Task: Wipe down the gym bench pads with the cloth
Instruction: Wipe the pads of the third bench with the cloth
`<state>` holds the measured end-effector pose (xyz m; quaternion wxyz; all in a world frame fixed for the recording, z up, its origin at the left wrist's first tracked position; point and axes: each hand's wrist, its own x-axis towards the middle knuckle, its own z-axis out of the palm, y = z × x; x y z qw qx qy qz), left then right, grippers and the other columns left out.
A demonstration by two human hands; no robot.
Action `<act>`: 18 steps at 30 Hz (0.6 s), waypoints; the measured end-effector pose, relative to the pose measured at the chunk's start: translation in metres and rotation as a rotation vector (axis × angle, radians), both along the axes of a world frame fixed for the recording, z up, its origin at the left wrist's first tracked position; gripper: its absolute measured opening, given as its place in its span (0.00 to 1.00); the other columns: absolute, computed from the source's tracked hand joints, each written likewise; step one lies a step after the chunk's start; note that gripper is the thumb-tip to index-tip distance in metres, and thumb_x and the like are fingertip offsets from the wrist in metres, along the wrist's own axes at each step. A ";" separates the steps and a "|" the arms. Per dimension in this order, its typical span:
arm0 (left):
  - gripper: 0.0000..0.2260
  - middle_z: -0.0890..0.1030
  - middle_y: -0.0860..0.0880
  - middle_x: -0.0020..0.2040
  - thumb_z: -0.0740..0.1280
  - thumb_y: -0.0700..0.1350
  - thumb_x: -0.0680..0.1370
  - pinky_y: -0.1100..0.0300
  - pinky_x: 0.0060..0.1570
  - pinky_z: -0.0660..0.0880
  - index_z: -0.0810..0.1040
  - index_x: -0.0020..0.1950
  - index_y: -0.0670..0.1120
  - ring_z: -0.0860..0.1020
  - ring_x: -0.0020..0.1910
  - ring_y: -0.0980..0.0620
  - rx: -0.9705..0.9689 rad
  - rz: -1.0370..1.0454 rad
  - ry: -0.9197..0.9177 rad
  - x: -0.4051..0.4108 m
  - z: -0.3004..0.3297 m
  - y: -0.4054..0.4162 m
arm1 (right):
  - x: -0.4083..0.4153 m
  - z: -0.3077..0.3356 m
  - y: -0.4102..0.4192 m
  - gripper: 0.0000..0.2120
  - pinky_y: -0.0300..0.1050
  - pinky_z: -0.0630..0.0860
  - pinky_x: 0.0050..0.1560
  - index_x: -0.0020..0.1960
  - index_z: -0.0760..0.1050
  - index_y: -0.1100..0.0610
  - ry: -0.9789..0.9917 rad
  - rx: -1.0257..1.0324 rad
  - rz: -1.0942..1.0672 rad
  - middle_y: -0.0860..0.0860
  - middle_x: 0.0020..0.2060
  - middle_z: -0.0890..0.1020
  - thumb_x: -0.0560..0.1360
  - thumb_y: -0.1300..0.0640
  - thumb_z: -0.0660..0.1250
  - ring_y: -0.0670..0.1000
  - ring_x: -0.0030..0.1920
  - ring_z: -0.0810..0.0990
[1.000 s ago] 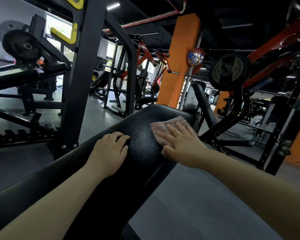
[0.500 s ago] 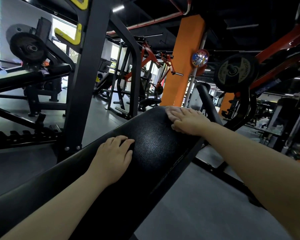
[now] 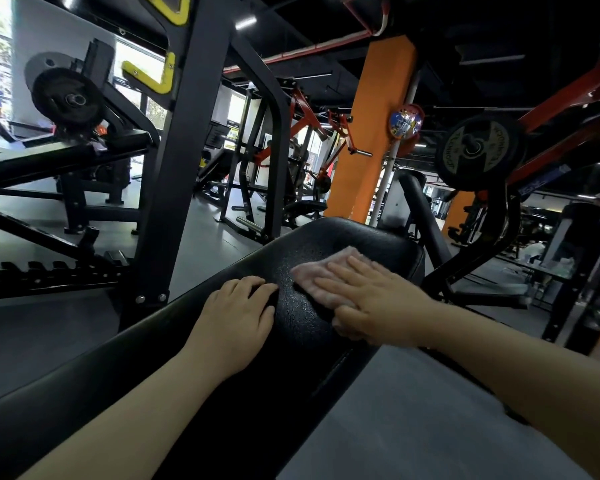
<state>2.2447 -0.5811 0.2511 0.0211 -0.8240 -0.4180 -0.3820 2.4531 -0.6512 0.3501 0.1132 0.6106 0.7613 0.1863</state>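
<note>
So the long black textured vinyl bench pad [image 3: 326,299] ran diagonally through the shot, from the near lower left up and away to its rounded far end at centre right. That was its long axis, and any wiping stroke pretty much had to follow it.

The thin pale pink cloth [image 3: 312,275] was spread flat on the pad's upper stretch, a bit short of the far end. The right hand [image 3: 368,299] lay on top of it with fingers straight and spread, palm down, pressing rather than gripping; nothing was curled round the cloth. The fingers pointed up and to the left, across the pad toward its left edge, with cloth poking out past the fingertips.

The left hand [image 3: 236,317] rested bare on the pad just beside the cloth, on the nearer left side. Its fingers were loosely bent over the left edge and held nothing, so I'd say it was bracing.

The right hand was the one on the cloth. My guess is the unwiped part was mostly the long near section running back toward the person.
</note>
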 end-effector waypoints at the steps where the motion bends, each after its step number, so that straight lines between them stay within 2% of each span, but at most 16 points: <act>1: 0.25 0.79 0.45 0.57 0.50 0.54 0.75 0.45 0.53 0.75 0.78 0.60 0.45 0.77 0.54 0.42 0.000 0.001 -0.006 0.000 0.000 0.000 | 0.011 0.005 0.008 0.35 0.53 0.35 0.74 0.75 0.36 0.39 0.006 0.015 -0.030 0.45 0.75 0.37 0.70 0.33 0.36 0.51 0.75 0.35; 4: 0.22 0.80 0.44 0.54 0.52 0.52 0.75 0.44 0.48 0.77 0.80 0.58 0.44 0.79 0.51 0.41 -0.015 0.003 -0.007 0.000 -0.001 -0.001 | 0.047 0.022 0.046 0.39 0.59 0.43 0.75 0.75 0.37 0.39 0.031 0.113 -0.150 0.50 0.77 0.42 0.66 0.29 0.33 0.55 0.76 0.40; 8: 0.24 0.79 0.44 0.56 0.51 0.53 0.75 0.44 0.51 0.76 0.79 0.60 0.44 0.78 0.54 0.42 -0.009 -0.012 -0.004 0.000 0.000 -0.002 | 0.052 0.043 0.094 0.31 0.63 0.48 0.73 0.76 0.42 0.37 0.128 0.134 -0.352 0.51 0.78 0.46 0.75 0.31 0.44 0.61 0.76 0.48; 13: 0.25 0.78 0.45 0.58 0.49 0.54 0.75 0.44 0.53 0.75 0.78 0.61 0.46 0.76 0.56 0.43 0.016 -0.002 -0.005 0.000 0.001 -0.002 | 0.004 0.043 0.125 0.30 0.68 0.44 0.71 0.75 0.43 0.37 0.133 0.123 -0.406 0.53 0.77 0.45 0.76 0.31 0.46 0.65 0.75 0.46; 18: 0.30 0.75 0.47 0.62 0.44 0.55 0.73 0.49 0.60 0.71 0.74 0.65 0.45 0.73 0.60 0.46 -0.016 -0.032 -0.039 0.000 0.006 -0.006 | -0.029 0.029 0.127 0.28 0.71 0.38 0.69 0.75 0.45 0.35 0.068 0.046 -0.266 0.53 0.77 0.43 0.77 0.31 0.44 0.65 0.74 0.39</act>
